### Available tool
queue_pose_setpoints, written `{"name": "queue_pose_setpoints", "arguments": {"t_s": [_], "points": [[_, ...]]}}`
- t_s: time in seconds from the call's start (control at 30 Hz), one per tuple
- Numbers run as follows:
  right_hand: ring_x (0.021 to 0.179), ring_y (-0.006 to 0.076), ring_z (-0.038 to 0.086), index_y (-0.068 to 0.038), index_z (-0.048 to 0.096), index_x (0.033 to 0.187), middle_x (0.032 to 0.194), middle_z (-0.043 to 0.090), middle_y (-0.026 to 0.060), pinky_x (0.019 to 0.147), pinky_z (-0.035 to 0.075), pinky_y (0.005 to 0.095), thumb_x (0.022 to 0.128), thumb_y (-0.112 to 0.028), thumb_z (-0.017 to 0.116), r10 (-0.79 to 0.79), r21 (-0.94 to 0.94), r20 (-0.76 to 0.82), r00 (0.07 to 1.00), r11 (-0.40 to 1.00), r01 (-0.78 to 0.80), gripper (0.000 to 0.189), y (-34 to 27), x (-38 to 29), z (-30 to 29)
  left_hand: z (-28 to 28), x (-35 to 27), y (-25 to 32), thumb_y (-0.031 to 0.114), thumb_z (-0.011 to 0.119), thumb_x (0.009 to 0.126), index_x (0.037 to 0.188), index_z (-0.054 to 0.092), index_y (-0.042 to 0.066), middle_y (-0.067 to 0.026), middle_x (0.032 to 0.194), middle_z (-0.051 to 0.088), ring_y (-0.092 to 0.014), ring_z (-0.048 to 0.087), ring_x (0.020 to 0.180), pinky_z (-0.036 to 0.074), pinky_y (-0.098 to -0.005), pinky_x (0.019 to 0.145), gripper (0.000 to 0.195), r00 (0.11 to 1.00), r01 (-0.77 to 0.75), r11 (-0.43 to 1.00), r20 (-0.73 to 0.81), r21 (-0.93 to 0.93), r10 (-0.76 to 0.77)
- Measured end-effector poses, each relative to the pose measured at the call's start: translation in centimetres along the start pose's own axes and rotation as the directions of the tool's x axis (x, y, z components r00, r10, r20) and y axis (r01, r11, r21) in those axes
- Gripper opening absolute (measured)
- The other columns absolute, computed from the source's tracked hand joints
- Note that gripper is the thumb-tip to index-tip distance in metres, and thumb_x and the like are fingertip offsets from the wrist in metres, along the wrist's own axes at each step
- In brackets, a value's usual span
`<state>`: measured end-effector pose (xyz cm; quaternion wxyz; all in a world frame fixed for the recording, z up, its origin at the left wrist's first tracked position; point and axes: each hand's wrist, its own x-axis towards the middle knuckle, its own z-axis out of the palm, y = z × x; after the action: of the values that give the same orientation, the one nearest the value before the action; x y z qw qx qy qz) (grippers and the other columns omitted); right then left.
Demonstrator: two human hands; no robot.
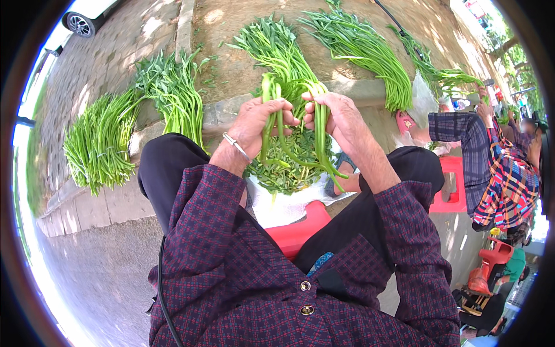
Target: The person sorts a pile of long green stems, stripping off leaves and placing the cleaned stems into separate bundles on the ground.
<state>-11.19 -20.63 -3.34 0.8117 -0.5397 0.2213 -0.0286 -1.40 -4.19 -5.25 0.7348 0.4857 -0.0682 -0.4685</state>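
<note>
My left hand point(260, 119), with a metal bangle on its wrist, holds thick green stems point(267, 89) that look like water spinach. Several more stems point(321, 139) hang down from the grip of my right hand point(340, 115). Both hands are raised between my knees, a short gap apart. Below them, plucked leaves and stem bits point(295, 169) fill a white plastic sack point(277, 210). Just beyond my hands, a loose heap of long leafy stems point(282, 52) lies over the kerb, its near ends partly hidden by my fingers.
At left lie a tied bundle point(99, 147) and a looser pile point(175, 95) of greens; another pile point(368, 56) spreads at upper right. A red plastic stool point(290, 236) shows between my legs. A seated person point(498, 160) at right handles greens. A white car point(86, 13) stands upper left.
</note>
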Motion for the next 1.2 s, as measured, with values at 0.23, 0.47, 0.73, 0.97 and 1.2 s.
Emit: {"name": "queue_pose_setpoints", "arguments": {"t_s": [0.23,0.47,0.73,0.97,1.2], "points": [[0.069,0.0172,0.061,0.003,0.058,0.097,0.08,0.061,0.0086,0.066,0.053,0.028,0.086,-0.018,0.051,-0.022,0.12,-0.05,0.999,0.992,0.027,0.024,-0.6,0.6,-1.1,-2.2,0.0,1.9,0.016,0.044,0.092,0.11,0.045,-0.002,-0.0076,0.082,0.053,-0.021,0.055,0.072,0.05,-0.0341,0.068,0.025,0.998,0.003,0.926,-0.05,-0.377,-0.023],[0.071,0.0201,0.062,0.003,0.055,0.097,0.082,0.062,0.0114,0.065,0.053,0.0295,0.086,-0.015,0.047,0.01,0.175,-0.074,0.997,0.985,0.003,0.023,-1.0,0.9,-1.3,-1.7,-0.7,2.5,0.02,0.043,0.094,0.107,0.046,-0.001,-0.005,0.08,0.046,-0.008,0.036,0.049,0.035,-0.0256,0.05,0.025,0.994,-0.073,0.911,-0.102,-0.405,0.035],[0.081,0.0217,0.063,0.005,0.056,0.1,0.09,0.062,0.0112,0.074,0.052,0.0321,0.087,-0.013,0.047,0.021,0.216,0.009,1.0,0.976,-0.023,0.024,-0.5,1.0,-1.2,-0.2,-0.5,2.2,0.023,0.054,0.089,0.092,0.054,0.004,-0.0038,0.073,0.053,-0.007,0.035,0.043,0.032,-0.0238,0.042,0.02,0.998,-0.055,0.943,-0.012,-0.327,0.054],[0.086,0.0212,0.062,0.005,0.057,0.097,0.094,0.062,0.0124,0.076,0.051,0.0318,0.086,-0.014,0.049,-0.002,0.218,0.074,0.997,0.976,-0.014,0.024,0.3,1.1,-0.1,3.1,-0.8,0.0,0.01,0.064,0.082,0.083,0.058,0.004,-0.0029,0.067,0.056,-0.006,0.04,0.039,0.032,-0.0216,0.034,0.009,0.987,-0.132,0.99,-0.104,-0.044,0.127],[0.07,0.0115,0.058,0.003,0.061,0.09,0.081,0.061,0.0056,0.065,0.047,0.0262,0.086,-0.015,0.051,-0.1,0.161,0.106,0.989,0.983,0.083,0.021,1.1,0.8,0.3,4.4,-0.5,-1.7,0.009,0.066,0.08,0.089,0.062,0.002,-0.0039,0.069,0.06,-0.004,0.042,0.04,0.03,-0.0197,0.033,0.012,0.976,-0.163,0.982,-0.132,0.09,0.174]]}}
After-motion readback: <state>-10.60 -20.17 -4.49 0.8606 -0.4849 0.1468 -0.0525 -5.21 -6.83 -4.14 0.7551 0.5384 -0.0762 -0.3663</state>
